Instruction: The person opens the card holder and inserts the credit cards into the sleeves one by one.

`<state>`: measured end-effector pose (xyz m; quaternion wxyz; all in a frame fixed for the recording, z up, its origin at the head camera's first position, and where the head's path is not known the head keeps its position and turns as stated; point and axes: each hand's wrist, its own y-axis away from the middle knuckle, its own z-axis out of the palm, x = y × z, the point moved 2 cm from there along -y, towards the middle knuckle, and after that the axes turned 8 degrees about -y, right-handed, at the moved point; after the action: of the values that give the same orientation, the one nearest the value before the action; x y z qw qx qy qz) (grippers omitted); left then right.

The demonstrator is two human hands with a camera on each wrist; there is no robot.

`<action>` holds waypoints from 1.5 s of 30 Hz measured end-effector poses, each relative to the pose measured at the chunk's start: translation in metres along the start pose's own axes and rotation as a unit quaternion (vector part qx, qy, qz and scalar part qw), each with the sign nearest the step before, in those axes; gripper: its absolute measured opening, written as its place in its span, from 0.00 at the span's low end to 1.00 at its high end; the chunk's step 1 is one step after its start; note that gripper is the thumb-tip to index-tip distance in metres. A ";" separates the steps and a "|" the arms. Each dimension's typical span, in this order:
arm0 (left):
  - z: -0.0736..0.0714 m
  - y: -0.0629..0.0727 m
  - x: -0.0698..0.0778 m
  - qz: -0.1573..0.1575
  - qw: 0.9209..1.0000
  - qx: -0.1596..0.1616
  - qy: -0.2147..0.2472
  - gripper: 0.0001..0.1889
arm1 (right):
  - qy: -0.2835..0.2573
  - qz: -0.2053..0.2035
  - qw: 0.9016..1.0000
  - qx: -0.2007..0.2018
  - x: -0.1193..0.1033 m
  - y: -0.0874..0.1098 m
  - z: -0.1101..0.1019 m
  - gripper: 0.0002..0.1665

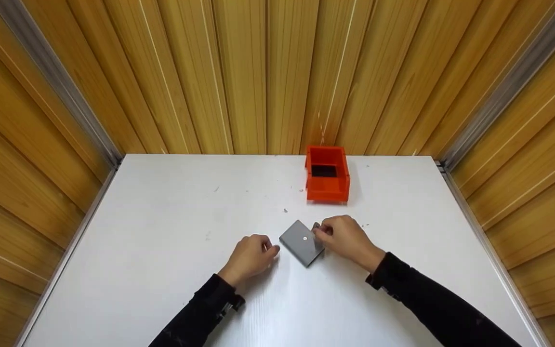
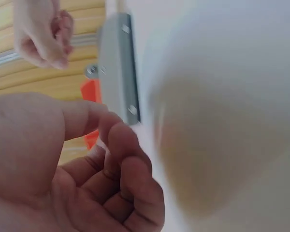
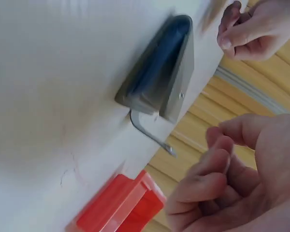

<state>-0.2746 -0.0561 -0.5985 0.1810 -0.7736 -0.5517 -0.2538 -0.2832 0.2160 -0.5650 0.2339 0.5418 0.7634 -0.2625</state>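
Observation:
A grey wallet [image 1: 300, 243] lies on the white table between the two hands. In the right wrist view the wallet [image 3: 183, 79] stands partly unfolded, its dark blue inside showing, with a strap [image 3: 150, 133] sticking out from one end. The left hand [image 1: 253, 255] is just left of the wallet, fingers loosely bent and holding nothing. At the wallet's right side, the right hand [image 1: 347, 241] hovers by the strap. Its thumb and forefinger tips are close together with nothing between them, apart from the strap in the right wrist view.
An orange bin [image 1: 328, 196] stands at the back of the table, right of the middle, with a dark flat thing [image 1: 323, 171] inside. Wood-patterned walls [image 1: 244, 77] rise behind and at both sides. Small dark marks dot the tabletop [image 1: 171, 217].

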 end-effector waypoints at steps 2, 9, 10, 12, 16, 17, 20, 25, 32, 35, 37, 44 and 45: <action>0.002 -0.003 0.005 -0.002 1.000 -0.007 0.011 0.16 | 0.002 0.033 0.999 -0.024 0.005 -0.001 -0.003 0.15; 0.016 -0.012 0.018 -0.013 1.000 -0.011 -0.003 0.13 | 0.000 0.105 0.988 -0.114 0.018 0.001 -0.001 0.18; 0.019 -0.013 0.020 -0.015 1.000 -0.007 -0.006 0.13 | -0.002 0.106 0.987 -0.117 0.019 0.001 0.000 0.18; 0.024 -0.015 0.022 -0.018 1.000 0.003 -0.011 0.14 | -0.004 0.103 0.988 -0.116 0.019 0.001 0.004 0.17; 0.033 -0.019 0.024 -0.029 0.999 0.020 -0.014 0.19 | 0.000 0.092 0.990 -0.110 0.022 0.001 0.010 0.15; 0.034 -0.020 0.024 -0.030 0.999 0.024 -0.014 0.20 | 0.002 0.090 0.990 -0.109 0.022 0.001 0.012 0.15; 0.036 -0.023 0.024 -0.036 0.999 0.028 -0.012 0.20 | 0.006 0.091 0.990 -0.106 0.022 0.002 0.016 0.14; 0.032 -0.028 0.023 -0.047 0.999 0.020 -0.008 0.19 | 0.005 0.083 0.992 -0.100 0.019 0.003 0.020 0.14; 0.027 -0.032 0.020 -0.044 0.999 0.025 -0.020 0.21 | -0.014 0.072 0.993 -0.088 0.017 0.010 0.029 0.18; 0.032 -0.040 0.011 -0.037 0.998 0.040 -0.022 0.20 | -0.023 0.072 0.994 -0.082 0.015 0.013 0.034 0.19; 0.040 -0.048 0.000 -0.030 0.998 0.047 -0.027 0.18 | -0.033 0.070 0.994 -0.079 0.014 0.015 0.038 0.20; 0.024 -0.040 0.015 -0.044 0.998 0.040 -0.023 0.18 | -0.054 0.060 0.994 -0.072 0.013 0.020 0.043 0.22; 0.024 -0.038 0.017 -0.045 0.998 0.038 -0.027 0.18 | -0.055 0.063 0.994 -0.073 0.014 0.021 0.043 0.23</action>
<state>-0.3018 -0.0174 -0.6080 0.1840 -0.7468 -0.6001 -0.2199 -0.2644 0.2035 -0.6088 0.3310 0.5546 0.7310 -0.2201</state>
